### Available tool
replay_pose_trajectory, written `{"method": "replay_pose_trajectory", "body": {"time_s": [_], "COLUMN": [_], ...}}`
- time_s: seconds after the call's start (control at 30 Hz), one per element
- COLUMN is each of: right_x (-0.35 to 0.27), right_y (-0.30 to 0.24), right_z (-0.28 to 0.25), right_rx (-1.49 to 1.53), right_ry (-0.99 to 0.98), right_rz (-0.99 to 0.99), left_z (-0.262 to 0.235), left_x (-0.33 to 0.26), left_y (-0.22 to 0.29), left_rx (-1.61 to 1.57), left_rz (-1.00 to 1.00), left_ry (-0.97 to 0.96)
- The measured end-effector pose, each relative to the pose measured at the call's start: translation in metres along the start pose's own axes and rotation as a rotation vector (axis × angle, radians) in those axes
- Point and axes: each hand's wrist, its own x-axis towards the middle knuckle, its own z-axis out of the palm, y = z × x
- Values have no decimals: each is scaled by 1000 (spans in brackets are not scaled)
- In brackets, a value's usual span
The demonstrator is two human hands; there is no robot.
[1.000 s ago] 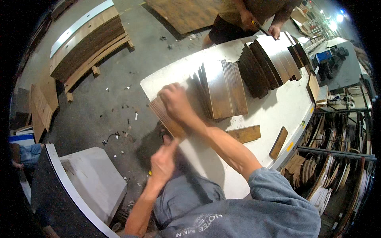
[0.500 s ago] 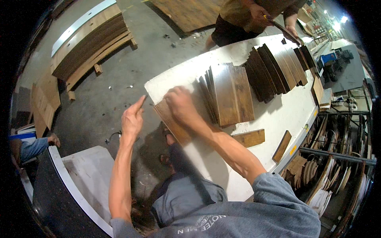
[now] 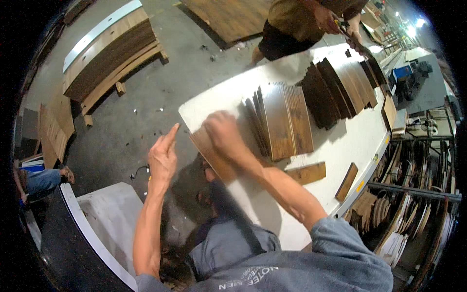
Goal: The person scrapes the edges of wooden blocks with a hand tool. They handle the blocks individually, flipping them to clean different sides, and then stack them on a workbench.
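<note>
A brown wood plank (image 3: 212, 158) lies along the near left edge of the white table (image 3: 262, 204). Over it, my right hand (image 3: 223, 134) is smeared by motion, so its fingers and anything in them cannot be made out. My left hand (image 3: 163, 158) is beside the table's left corner, off the plank's end. Its index finger points forward and the other fingers curl in; what they hold, if anything, is hidden. Just right of my right hand, a fanned stack of brown planks (image 3: 284, 121) rests on the table.
Farther along stands another stack of dark planks (image 3: 335, 92). Two short wood pieces (image 3: 309, 173) (image 3: 346, 182) lie near the right edge. Across the table, a person (image 3: 311, 24) holds a tool. Boards on a pallet (image 3: 112, 58) stand left; a rack (image 3: 413, 194) stands right.
My right hand has shifted slightly right and down over the plank. My left hand has dropped a little. The person across the table has lowered the tool slightly.
</note>
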Motion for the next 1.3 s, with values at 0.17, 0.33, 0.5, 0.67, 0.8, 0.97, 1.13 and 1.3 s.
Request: {"method": "replay_pose_trajectory", "body": {"time_s": [0.17,0.33,0.5,0.67,0.8,0.97,1.13,1.3], "right_x": [6,5,4,5,3,2,2,3], "right_y": [-18,-17,-14,-13,-19,-17,-9,-14], "right_z": [-6,-4,-4,-8,-7,-6,-1,-3], "right_rx": [46,25,23,72,59,65,64,41], "right_ry": [-24,-15,-74,-46,-42,-36,-64,-47], "right_rz": [53,40,72,40,41,44,50,47], "left_z": [20,21,34,34,25,54,49,50], "left_x": [-23,-27,-63,-71,-44,-101,-111,-100], "left_y": [-2,3,18,20,13,42,49,50], "left_rx": [-17,42,153,25,108,229,110,260], "left_rz": [58,56,172,134,127,309,255,255], "left_ry": [-3,1,-41,42,60,-142,-55,-130]}}
